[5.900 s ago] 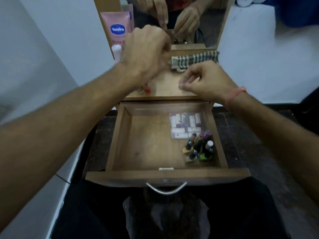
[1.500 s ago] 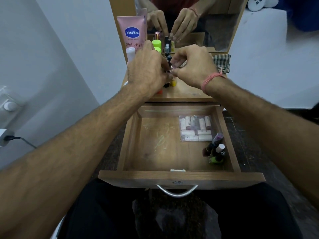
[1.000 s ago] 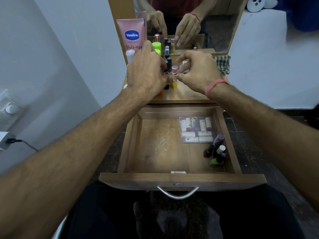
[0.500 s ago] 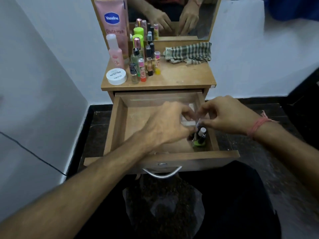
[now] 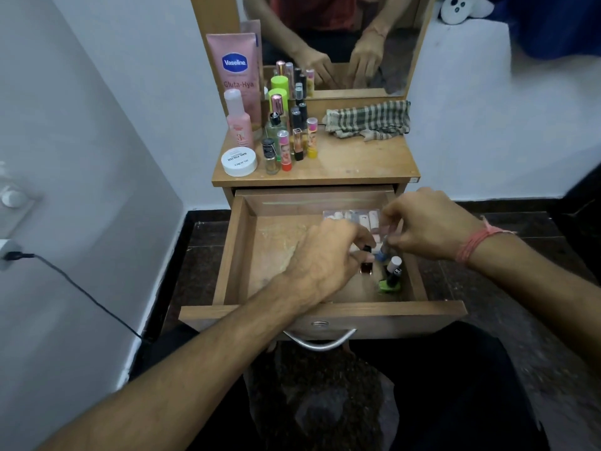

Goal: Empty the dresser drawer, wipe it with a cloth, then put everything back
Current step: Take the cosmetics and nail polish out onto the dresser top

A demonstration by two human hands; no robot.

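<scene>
The wooden drawer (image 5: 234, 255) stands pulled out. At its right side are a clear packet of white tubes (image 5: 353, 216) and a few small nail polish bottles (image 5: 392, 275). My left hand (image 5: 325, 258) is inside the drawer, fingers closed on a small dark-capped bottle (image 5: 367, 263). My right hand (image 5: 426, 222) pinches a small bluish bottle (image 5: 383, 252) just beside it. A checked cloth (image 5: 369, 120) lies on the dresser top (image 5: 351, 161) at the back right. Several bottles and tubes (image 5: 286, 138) stand at the top's left.
A pink Vaseline tube (image 5: 235, 76) and a white jar (image 5: 239, 161) stand at the left of the top. A mirror (image 5: 338, 40) rises behind. A white wall with a plugged-in cable (image 5: 65, 278) is close on the left. Dark floor surrounds the dresser.
Both hands came down from the dresser top into the drawer's right side. They now grip small bottles there. Fewer bottles stand in the drawer than at first.
</scene>
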